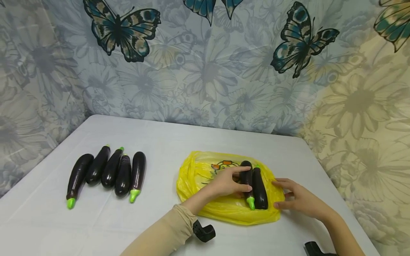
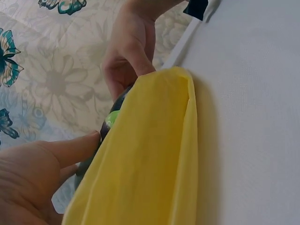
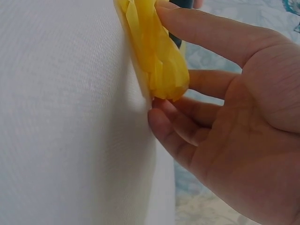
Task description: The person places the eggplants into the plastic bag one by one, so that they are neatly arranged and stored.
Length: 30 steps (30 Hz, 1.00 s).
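A yellow plastic bag [image 1: 221,209] lies spread on the table, and two dark eggplants rest on it side by side near its right end. My left hand [image 1: 226,183] pinches the left eggplant [image 1: 247,177] between thumb and fingers; its green stem end points toward me. Just right of it lies the other eggplant [image 1: 260,190], apart from my fingers. At the bag's right edge, my right hand [image 1: 299,199] holds the plastic, with the thumb [image 3: 211,33] on one side and fingers on the other. In the left wrist view, the bag hides much of the eggplants.
On the left of the white table [image 1: 160,227], several more eggplants [image 1: 110,169] lie in a loose row. A patterned butterfly cloth [image 1: 208,71] hangs behind the table. Black wrist devices [image 1: 204,231] show near both wrists.
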Tool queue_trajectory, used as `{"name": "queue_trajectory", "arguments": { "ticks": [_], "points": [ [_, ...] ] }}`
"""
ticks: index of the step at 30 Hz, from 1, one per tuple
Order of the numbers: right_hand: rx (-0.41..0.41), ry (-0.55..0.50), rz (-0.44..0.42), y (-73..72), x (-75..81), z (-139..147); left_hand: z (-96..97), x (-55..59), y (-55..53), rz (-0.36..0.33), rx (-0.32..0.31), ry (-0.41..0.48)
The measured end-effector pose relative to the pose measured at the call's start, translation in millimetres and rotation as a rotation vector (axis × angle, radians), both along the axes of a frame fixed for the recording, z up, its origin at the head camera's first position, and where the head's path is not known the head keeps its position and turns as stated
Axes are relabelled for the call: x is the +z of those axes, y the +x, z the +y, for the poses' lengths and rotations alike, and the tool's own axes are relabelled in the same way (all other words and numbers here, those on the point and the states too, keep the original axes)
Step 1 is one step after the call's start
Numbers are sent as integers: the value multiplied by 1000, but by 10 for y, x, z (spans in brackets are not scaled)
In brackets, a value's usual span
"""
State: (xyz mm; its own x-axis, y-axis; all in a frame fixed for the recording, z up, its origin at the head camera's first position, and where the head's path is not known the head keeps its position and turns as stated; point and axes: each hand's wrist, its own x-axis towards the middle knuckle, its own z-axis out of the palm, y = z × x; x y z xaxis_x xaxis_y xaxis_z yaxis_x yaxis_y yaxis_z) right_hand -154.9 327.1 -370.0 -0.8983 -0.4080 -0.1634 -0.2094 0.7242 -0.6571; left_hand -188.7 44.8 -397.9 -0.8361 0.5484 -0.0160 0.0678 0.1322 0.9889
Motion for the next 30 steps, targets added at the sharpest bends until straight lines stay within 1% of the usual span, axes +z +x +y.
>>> {"name": "queue_trajectory", "arguments": {
  "ticks": [1,2,6,8,9,11,15,18,21,22,26,30],
  "points": [
    [2,-2,5,3,-1,4,3,-3,-2,-7,-7,12],
    [4,-1,10,5,-1,6,4,-6,-6,3,-8,9],
    [17,-8,21,5,4,3,9,-23,-43,165,12,-103],
    [18,-8,17,1,6,0,11,-31,-64,226,19,-150],
    [22,-9,16,-2,6,-1,11,-34,-73,242,18,-161],
    [30,-11,14,-11,6,-1,13,-39,-86,246,13,-162],
    [34,-12,15,-29,-1,-4,0,-38,-91,223,14,-145],
    [35,-12,16,-35,-3,-10,-3,-35,-76,121,-7,-70],
    [26,-10,10,-27,-1,-11,2,-37,-62,79,-24,-63],
    [24,-10,8,-24,0,-9,6,-41,-60,80,-31,-69],
    [20,-10,0,-15,1,1,12,-51,-64,189,-38,-158],
    [24,-10,8,-7,-6,2,9,-51,-59,248,-34,-193]
  ]
}}
